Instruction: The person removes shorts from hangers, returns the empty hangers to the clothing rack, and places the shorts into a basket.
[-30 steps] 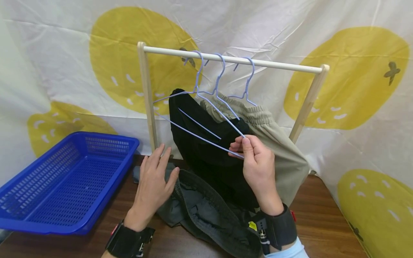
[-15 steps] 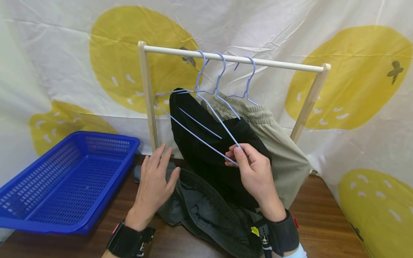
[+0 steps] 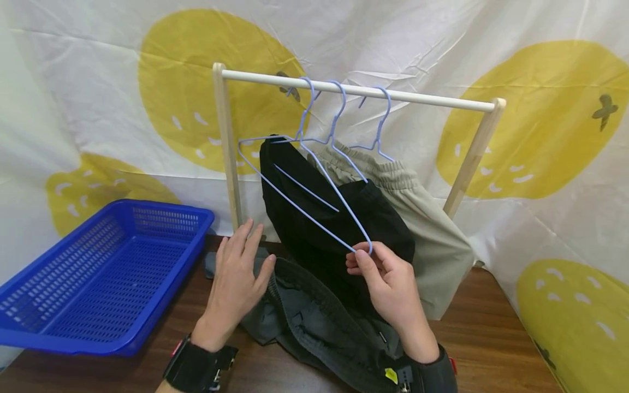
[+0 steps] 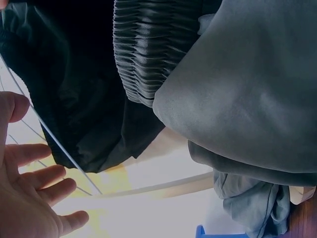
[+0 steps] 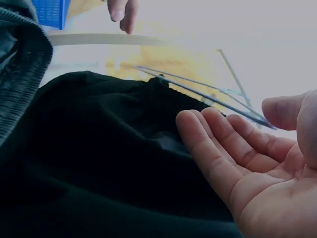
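the left hand [image 3: 237, 275] is open-palmed, its fingers extended and thumb held apart, back turned upward; the right hand [image 3: 390, 284] pinches between thumb and bent fingers.

Big yellow blobs on a wrinkly backdrop

So the whole back is white, creased cloth [image 3: 388, 33] printed with big yellow rounded shapes [image 3: 516, 131], all with little white dashes. It runs down the right edge of the surface [image 3: 486, 333] too, which is brown wood grain with a slight sheen. Super bright light back there in both wrist views, pretty washed out.
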The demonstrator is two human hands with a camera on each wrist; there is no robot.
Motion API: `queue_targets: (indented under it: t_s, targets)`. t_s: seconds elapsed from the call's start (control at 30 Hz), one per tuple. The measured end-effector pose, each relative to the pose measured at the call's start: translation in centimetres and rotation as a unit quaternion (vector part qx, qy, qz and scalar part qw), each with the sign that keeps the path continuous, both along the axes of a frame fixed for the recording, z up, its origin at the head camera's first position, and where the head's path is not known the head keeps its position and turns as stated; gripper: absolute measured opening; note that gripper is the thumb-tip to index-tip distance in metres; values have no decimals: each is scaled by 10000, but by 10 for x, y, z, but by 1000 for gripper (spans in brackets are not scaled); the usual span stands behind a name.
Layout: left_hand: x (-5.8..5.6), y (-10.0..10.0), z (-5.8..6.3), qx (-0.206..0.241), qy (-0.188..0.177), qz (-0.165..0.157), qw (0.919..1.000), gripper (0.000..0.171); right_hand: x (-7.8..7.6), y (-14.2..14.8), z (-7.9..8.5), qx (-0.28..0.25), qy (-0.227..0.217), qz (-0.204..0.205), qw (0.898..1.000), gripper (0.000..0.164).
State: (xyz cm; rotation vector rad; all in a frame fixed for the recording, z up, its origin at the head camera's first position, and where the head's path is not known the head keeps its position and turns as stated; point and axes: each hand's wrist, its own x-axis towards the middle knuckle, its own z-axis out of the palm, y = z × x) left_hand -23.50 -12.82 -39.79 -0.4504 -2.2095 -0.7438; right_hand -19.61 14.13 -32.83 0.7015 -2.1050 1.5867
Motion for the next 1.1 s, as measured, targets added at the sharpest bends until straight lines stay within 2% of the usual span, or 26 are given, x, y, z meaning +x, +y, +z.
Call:
queue_targets:
  t_s: [0.23, 0.43, 0.57, 0.77, 1.1]
  targets:
    - [1, 2, 0, 28, 18, -15, 10000, 58, 3, 8, -20, 73, 144, -74, 9998, 13]
    - [1, 3, -1, 47, 21, -26, 10000, 58, 8, 17, -31, 393, 601, -306, 9970, 14]
    - [1, 5, -1, 29, 77, -22, 10000, 58, 11, 21, -32, 661, 823, -490, 9932, 17]
    - [2, 5, 0, -17, 90, 1, 10000, 59, 14, 24, -30, 1054, 913, -646, 9881, 21]
    - [5, 9, 1, -39, -264, -98, 9996, 60, 18, 29, -28, 1516, 991, -851, 9798, 27]
